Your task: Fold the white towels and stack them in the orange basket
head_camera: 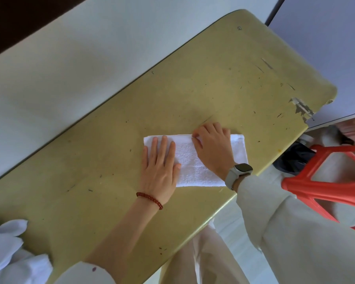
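Pressing folded white towel (190,160) on yellow tabletop (111,150): left hand (159,167) flat, fingers straight; right hand (212,146) pinching top edge.

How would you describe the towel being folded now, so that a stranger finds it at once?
Start at the yellow-green table. Near its right edge lies a flat white towel under the left hand and the right hand. Unlike the crumpled white towels at the bottom-left corner, it is a neat rectangle.
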### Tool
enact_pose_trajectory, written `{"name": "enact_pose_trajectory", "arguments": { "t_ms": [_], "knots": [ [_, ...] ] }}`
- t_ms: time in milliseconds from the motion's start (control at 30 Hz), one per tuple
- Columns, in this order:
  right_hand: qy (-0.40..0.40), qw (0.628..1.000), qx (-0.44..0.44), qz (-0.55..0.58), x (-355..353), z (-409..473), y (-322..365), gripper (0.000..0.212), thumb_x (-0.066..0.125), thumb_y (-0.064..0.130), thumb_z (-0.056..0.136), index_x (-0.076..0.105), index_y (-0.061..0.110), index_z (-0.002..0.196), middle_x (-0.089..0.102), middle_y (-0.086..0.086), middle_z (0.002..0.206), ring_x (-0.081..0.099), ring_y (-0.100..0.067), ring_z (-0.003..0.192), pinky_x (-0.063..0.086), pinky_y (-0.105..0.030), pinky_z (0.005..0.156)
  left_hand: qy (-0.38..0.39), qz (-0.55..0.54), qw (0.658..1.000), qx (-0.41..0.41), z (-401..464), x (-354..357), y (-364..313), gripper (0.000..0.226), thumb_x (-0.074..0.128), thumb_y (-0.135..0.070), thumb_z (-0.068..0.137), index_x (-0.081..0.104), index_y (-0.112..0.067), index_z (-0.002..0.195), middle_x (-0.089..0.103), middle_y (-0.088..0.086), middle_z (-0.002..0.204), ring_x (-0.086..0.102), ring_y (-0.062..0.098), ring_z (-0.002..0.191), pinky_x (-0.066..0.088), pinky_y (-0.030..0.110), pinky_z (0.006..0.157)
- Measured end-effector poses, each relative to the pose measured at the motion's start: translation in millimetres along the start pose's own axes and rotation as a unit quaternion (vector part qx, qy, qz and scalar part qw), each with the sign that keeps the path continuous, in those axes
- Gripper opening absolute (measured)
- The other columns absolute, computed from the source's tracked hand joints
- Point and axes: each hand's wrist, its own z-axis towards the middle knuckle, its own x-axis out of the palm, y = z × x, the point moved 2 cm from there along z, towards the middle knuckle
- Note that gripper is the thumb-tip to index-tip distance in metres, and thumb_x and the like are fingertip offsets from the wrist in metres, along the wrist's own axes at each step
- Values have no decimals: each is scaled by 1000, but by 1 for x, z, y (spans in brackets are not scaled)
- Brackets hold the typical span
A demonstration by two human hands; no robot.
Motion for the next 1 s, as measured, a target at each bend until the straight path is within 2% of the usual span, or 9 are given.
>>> {"name": "enact_pose_trajectory", "arguments": {
  "t_ms": [100,200,367,467,567,700,767,867,1000],
  "knots": [
    [-7,1000,-3,9,-3,3,-1,23,43,20,83,62,15,72,61,3,71,55,-22,68,38,-30,65,-10,-14,1000,-13,-1,0,3,51,24,-35,95,29,-7,138,33,16,146,22,31,137,15,49,113],
    [-2,1000,-3,28,-2,6,-1,24,41,18,84,62,14,74,61,2,69,55,-22,67,41,-34,67,-39,-44,998,-27,2,-4,6,46,14,-33,99,34,-10,134,41,14,142,35,31,133,24,52,106],
    [-3,999,-8,32,2,5,-2,23,40,15,83,62,14,75,60,2,71,55,-23,69,42,-36,69,-107,-104,983,-103,22,-16,26,39,33,-21,89,52,-6,120,59,16,121,59,35,106,47,46,85],
    [-13,999,-3,36,3,5,-1,22,39,14,82,61,13,76,59,1,70,55,-23,69,42,-36,69,-121,-163,966,-163,32,-20,38,39,36,-22,86,64,-5,109,64,14,103,58,36,93,45,41,78],
    [-20,999,-11,24,4,5,-1,21,41,13,81,61,14,76,59,1,71,54,-23,68,42,-35,68,-115,-230,947,-195,39,-23,46,18,54,-12,86,69,-10,94,63,11,94,53,34,93,36,35,81],
    [-32,999,-40,-14,6,1,-1,15,53,5,77,64,14,77,61,0,75,56,-23,71,38,-32,72,-110,-278,940,-166,47,-28,52,10,60,-10,84,70,-12,83,64,3,91,53,26,89,42,34,80],
    [-35,997,-50,-46,4,-2,0,16,56,1,74,65,13,80,63,-1,82,59,-24,78,35,-33,81,-107,-287,942,-140,48,-30,53,11,60,-12,85,70,-15,84,68,-3,92,53,22,88,39,29,79],
    [-18,994,-56,-93,-1,-12,7,24,45,7,78,65,12,90,64,-4,103,57,-25,104,32,-46,98,-95,-285,945,-127,47,-30,52,11,61,-13,86,71,-17,85,69,-5,88,47,17,87,39,28,78],
    [77,990,-41,-110,-1,-31,14,35,36,22,89,59,12,113,54,-10,129,46,-31,125,28,-61,103,-93,-256,952,-138,51,-26,54,11,60,-13,87,70,-16,82,67,-1,82,44,16,84,34,25,76]
  ]
}}
